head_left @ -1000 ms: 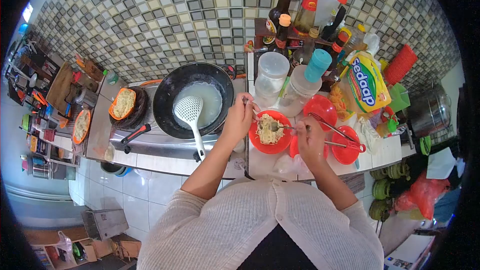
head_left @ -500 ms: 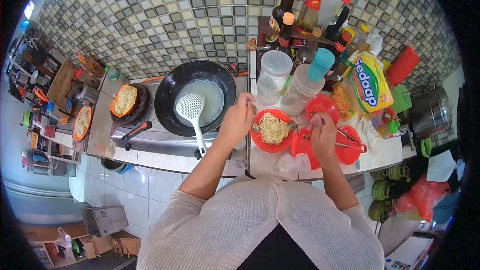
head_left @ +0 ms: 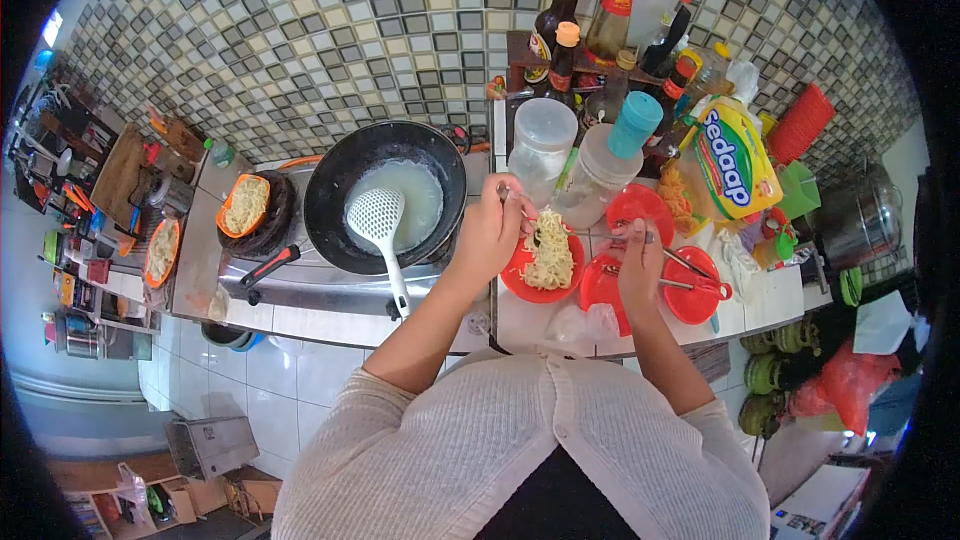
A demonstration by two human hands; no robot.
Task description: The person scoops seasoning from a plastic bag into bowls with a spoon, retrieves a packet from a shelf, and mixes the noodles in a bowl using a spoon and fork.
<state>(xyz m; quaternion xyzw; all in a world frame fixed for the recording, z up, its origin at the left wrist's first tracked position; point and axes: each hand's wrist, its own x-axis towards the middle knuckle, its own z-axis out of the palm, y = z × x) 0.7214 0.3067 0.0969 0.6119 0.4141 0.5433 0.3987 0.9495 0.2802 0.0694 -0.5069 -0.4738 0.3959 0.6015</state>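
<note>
My left hand (head_left: 492, 230) is closed on the handle of a metal utensil, seemingly a spoon, whose end is lost among the noodles. A clump of yellow noodles (head_left: 548, 258) is drawn up at its far side over a red plate (head_left: 515, 280). On the plate's right, my right hand (head_left: 640, 270) grips a metal spoon (head_left: 605, 235) pointing toward the noodles. Beneath that hand lies another red plate (head_left: 600, 298). More red dishes sit beside it, one round dish (head_left: 692, 300) with metal utensils resting across it.
Left on the stove, a black wok (head_left: 330, 230) holds cloudy liquid and a white slotted skimmer (head_left: 376, 215). Plastic jars (head_left: 543, 145), sauce bottles (head_left: 562, 5) and a yellow Sedaap packet (head_left: 730, 155) crowd the back. Orange-rimmed bowls of noodles (head_left: 245, 205) stand at far left.
The noodles have been lifted and stretched upward from the plate's middle. My left hand has risen slightly with its utensil; my right hand has shifted a little to the left.
</note>
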